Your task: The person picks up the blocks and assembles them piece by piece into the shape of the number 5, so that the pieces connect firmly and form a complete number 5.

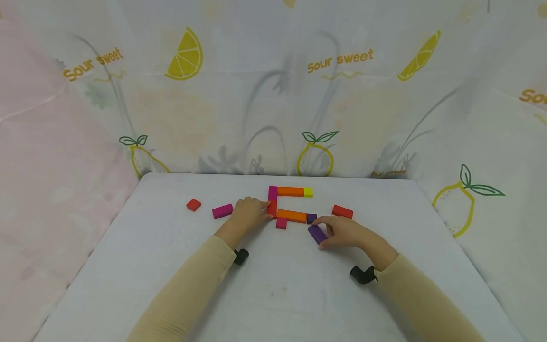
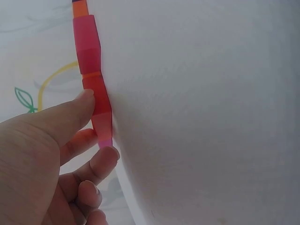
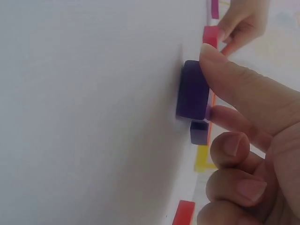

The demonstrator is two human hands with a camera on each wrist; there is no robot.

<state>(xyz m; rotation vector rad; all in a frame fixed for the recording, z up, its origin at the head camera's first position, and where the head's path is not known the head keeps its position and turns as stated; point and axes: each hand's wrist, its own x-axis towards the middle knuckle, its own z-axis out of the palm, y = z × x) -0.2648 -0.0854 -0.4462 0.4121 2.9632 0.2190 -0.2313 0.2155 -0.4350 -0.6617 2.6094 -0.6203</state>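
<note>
My right hand (image 1: 344, 232) pinches a purple block (image 1: 316, 234) between thumb and index finger, just in front of a small dark purple block (image 1: 312, 218). That small block sits at the right end of an orange block (image 1: 292, 216). My left hand (image 1: 248, 213) holds a red block (image 1: 272, 209) with thumb and fingertips, seen closely in the left wrist view. Behind the red block, a magenta block (image 1: 272, 192) continues the column. Another orange block (image 1: 290, 191) runs right from its top, ending in a yellow block (image 1: 308, 192). A small pink block (image 1: 281, 223) lies below the lower orange block.
On the white table (image 1: 273, 294), a loose magenta block (image 1: 222, 211) lies left of the left hand, with a small red block (image 1: 193, 204) farther left. Another red block (image 1: 343, 211) lies just behind the right hand. A printed curtain (image 1: 239, 104) hangs behind the table.
</note>
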